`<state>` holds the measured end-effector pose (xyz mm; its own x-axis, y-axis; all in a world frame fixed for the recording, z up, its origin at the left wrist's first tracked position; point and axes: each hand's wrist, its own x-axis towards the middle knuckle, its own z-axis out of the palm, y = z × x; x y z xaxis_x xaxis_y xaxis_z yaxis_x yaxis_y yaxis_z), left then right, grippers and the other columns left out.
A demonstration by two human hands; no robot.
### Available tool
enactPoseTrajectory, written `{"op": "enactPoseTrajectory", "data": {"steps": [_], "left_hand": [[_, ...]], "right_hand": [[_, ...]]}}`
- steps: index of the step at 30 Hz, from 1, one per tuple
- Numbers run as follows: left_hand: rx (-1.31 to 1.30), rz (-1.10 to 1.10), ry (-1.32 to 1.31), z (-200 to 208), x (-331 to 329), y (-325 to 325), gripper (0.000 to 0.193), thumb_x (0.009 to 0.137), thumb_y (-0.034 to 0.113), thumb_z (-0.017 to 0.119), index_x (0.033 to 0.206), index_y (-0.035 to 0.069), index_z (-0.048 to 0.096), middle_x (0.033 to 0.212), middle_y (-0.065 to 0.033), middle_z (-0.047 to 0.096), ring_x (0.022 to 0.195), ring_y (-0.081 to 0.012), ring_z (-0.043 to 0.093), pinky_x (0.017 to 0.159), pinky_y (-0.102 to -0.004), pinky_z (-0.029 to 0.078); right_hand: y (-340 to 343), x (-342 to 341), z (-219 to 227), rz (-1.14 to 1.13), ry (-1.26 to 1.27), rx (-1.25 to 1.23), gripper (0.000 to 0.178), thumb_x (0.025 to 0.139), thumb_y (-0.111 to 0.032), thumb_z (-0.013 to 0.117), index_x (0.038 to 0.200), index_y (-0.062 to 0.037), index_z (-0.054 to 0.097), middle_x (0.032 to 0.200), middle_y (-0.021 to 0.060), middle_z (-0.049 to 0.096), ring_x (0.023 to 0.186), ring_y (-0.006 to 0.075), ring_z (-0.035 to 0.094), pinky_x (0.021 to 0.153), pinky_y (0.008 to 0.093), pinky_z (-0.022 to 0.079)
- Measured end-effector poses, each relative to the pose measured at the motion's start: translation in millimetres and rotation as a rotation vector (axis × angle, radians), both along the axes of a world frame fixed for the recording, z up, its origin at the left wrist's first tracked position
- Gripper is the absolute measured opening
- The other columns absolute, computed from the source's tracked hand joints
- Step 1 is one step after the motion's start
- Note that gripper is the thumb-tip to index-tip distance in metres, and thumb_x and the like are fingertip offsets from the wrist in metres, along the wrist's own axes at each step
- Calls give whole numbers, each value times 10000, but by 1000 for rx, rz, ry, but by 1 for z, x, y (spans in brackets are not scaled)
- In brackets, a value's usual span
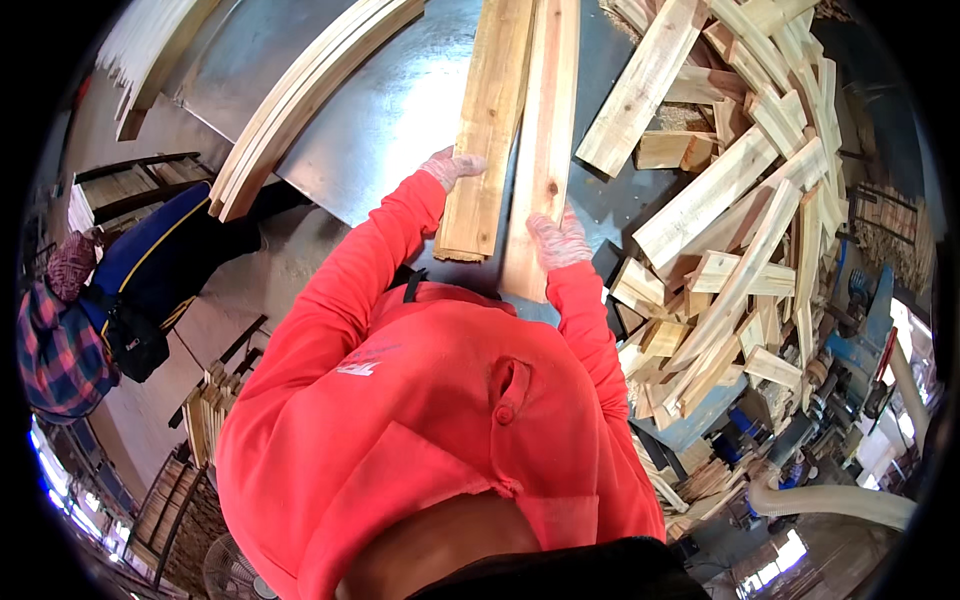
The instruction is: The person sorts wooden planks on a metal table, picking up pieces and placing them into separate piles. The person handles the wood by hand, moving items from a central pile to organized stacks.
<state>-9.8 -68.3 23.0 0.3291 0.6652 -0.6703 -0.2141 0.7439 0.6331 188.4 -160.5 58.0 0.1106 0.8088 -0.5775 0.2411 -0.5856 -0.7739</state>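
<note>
Two long wooden boards lie side by side on a grey metal table [400, 130], running away from my body. My left hand [455, 168], in a thin whitish glove, grips the outer edge of the left board [488, 120], with its thumb on top. That board seems to lie on another one, whose edge shows beneath it. My right hand [560, 242], gloved as well, holds the outer edge of the right board [543, 150] near its close end; some of its fingers are hidden. A narrow gap widens between the boards toward me.
On the right lies a messy heap of short wood offcuts [705, 215]. A stack of long strips [310, 95] sits at the table's left, overhanging its edge. Beyond it, a person in a checked shirt [65, 350] bends over at the far left. A flexible hose [840, 503] runs at the lower right.
</note>
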Motion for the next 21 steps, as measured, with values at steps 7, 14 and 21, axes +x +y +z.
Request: {"op": "enactPoseTrajectory", "data": {"steps": [7, 14, 21], "left_hand": [[281, -216, 343, -5, 4, 3, 582, 763, 369, 732, 1218, 38, 585, 1004, -122, 682, 874, -243, 649, 827, -380, 517], [321, -367, 662, 7, -4, 15, 519, 739, 343, 738, 1125, 15, 622, 930, -142, 689, 822, -267, 648, 781, -387, 508], [251, -16, 339, 28, -22, 31, 687, 769, 230, 746, 1350, 48, 428, 997, -95, 657, 811, -196, 628, 722, -355, 524]], "right_hand": [[55, -17, 52, 796, -319, 186, 694, 886, -396, 591, 1422, -16, 369, 1316, 273, 508, 1234, 380, 492, 1046, 405, 395], [209, 68, 15, 58, -1192, -179, 1180, 701, -576, 708, 1516, -29, 53, 1539, 286, 148, 1419, 365, 242, 1151, 426, 180], [107, -23, 41, 318, -489, -145, 991, 762, -333, 752, 1450, 47, 150, 1318, 288, 480, 1152, 376, 561, 976, 422, 466]]}}
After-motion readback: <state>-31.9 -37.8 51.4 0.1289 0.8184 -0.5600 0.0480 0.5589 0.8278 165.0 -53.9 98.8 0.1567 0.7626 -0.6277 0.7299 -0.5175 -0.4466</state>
